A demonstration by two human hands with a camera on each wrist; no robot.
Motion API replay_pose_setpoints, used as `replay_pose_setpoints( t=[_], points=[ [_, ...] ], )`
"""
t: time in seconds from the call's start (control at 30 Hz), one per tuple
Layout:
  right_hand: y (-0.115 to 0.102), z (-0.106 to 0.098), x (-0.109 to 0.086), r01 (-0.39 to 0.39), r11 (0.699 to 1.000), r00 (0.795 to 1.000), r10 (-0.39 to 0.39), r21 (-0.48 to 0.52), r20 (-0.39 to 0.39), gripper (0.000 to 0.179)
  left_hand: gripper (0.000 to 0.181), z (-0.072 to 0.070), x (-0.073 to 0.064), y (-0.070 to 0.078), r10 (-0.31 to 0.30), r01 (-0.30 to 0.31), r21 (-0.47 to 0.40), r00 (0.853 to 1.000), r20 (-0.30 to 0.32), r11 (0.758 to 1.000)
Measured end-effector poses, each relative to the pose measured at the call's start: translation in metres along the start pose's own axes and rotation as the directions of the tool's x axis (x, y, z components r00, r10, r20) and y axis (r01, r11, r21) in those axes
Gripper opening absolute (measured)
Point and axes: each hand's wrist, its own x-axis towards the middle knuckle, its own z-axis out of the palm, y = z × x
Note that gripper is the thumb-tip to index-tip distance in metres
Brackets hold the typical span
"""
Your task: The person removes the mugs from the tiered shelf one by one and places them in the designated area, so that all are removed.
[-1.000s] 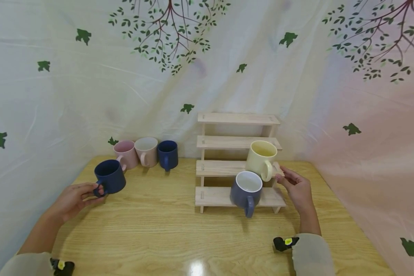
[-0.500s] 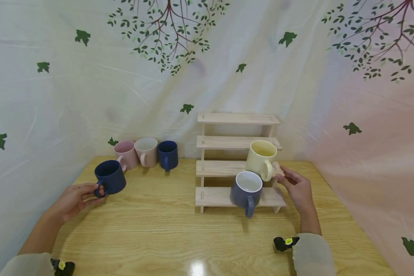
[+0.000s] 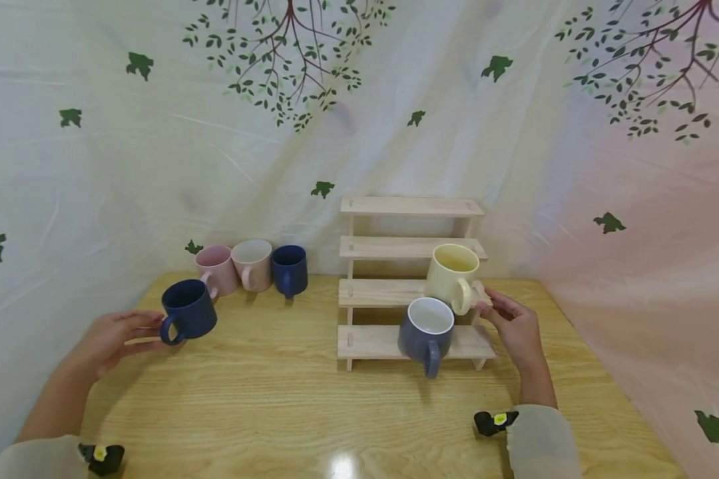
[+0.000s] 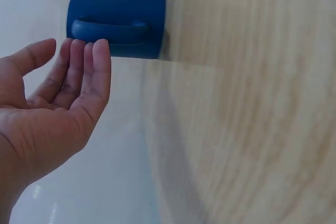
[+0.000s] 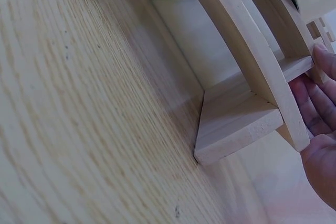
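At the left of the head view, a dark blue mug stands on the table with its handle toward my left hand. That hand's fingers are loosely extended beside the handle, the thumb apart from them in the left wrist view. On the right, my right hand pinches the end of the second step of a wooden stepped rack. A pale yellow mug sits on that step, close to the hand. Below it, a grey-blue mug with a white inside rests on the lowest step.
Behind the blue mug, a pink mug, a pale pink mug with a white inside and another dark blue mug stand in a row. A hanging leaf-printed sheet borders the wooden table at the back and sides.
My left hand has let go of the blue mug's handle and drawn back slightly to the left. The mug stays where it stood. My right hand keeps its hold on the rack.
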Motion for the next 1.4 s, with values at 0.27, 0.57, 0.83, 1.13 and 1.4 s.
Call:
replay_pose_setpoints(
  t=[0.27,0.57,0.83,1.13,1.4],
  points=[
    [-0.001,-0.001,-0.001,0.000,1.000,1.000,0.000,-0.009,0.004,0.057,0.020,0.008,-0.003,0.024,0.106,-0.105,-0.088,0.994,0.009,0.991],
    [-0.001,-0.002,-0.001,0.012,1.000,1.000,-0.012,-0.018,0.004,0.057,0.019,0.041,0.002,0.046,0.168,-0.164,-0.073,0.985,0.049,0.984],
    [0.000,-0.003,-0.001,0.010,1.000,1.000,-0.009,-0.012,0.008,0.055,0.015,0.069,0.012,0.060,0.155,-0.154,-0.019,0.984,0.085,0.988],
    [0.000,-0.002,-0.001,-0.021,1.000,1.000,0.021,-0.013,0.002,0.055,0.020,0.100,0.024,0.070,0.183,-0.197,0.127,0.977,0.107,0.972],
    [-0.001,-0.001,-0.001,-0.016,0.999,1.000,0.016,-0.029,0.004,0.058,0.019,0.127,0.030,0.086,0.191,-0.215,0.117,0.964,0.185,0.970]
  ],
)
